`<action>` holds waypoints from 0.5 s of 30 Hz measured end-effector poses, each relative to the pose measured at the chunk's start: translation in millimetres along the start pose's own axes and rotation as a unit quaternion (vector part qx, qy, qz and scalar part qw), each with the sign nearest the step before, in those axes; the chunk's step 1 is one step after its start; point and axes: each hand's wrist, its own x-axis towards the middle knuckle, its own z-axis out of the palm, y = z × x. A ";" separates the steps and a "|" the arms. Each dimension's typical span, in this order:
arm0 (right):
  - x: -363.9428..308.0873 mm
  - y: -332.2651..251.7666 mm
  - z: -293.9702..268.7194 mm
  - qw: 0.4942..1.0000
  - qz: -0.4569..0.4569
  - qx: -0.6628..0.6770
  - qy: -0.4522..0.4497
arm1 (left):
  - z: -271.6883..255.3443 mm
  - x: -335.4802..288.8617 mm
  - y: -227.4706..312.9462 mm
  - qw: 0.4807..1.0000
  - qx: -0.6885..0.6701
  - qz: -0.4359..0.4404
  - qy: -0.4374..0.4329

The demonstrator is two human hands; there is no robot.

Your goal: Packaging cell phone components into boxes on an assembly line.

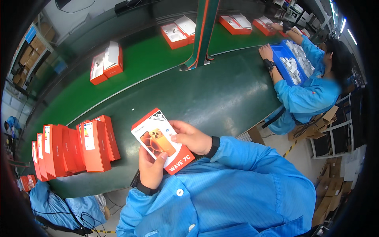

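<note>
A red-and-white phone box (161, 139), closed and printed with a picture of an orange phone, is held tilted in front of my body, over the near edge of the green table. My left hand (151, 168) grips its lower left side, the thumb lying on the printed face. On its right side my right hand (192, 136) holds it too, with the thumb pressed on the front and the other fingers behind, hidden. To the left on the table stand several red boxes (96, 146) in a row, upright and close together, some with white labels.
Behind a low rail runs a green conveyor belt (136, 59) with open red boxes (106, 65) spaced along it. A green post (203, 35) rises at the table's far side. At right, a co-worker (306, 91) in blue reaches over a blue bin (290, 65) of white parts.
</note>
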 end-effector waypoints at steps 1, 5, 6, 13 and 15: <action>-0.1 0.3 4.0 0.997 -0.025 -0.078 0.005 | 3.0 -2.0 2.3 0.999 0.036 0.019 -0.005; 4.0 10.5 5.2 0.981 -0.095 -0.166 0.032 | -12.6 -5.2 -7.6 0.999 0.017 0.047 -0.002; 3.4 12.1 6.1 0.981 -0.094 -0.166 0.032 | -15.5 -5.4 -8.3 0.999 0.017 0.046 -0.002; -2.2 5.4 14.0 0.970 -0.133 -0.200 -0.047 | -11.0 -5.2 -4.8 0.998 -0.055 -0.008 -0.006; -1.5 9.1 12.1 0.966 -0.138 -0.209 -0.060 | -16.9 -6.0 -9.1 0.997 -0.068 0.006 -0.039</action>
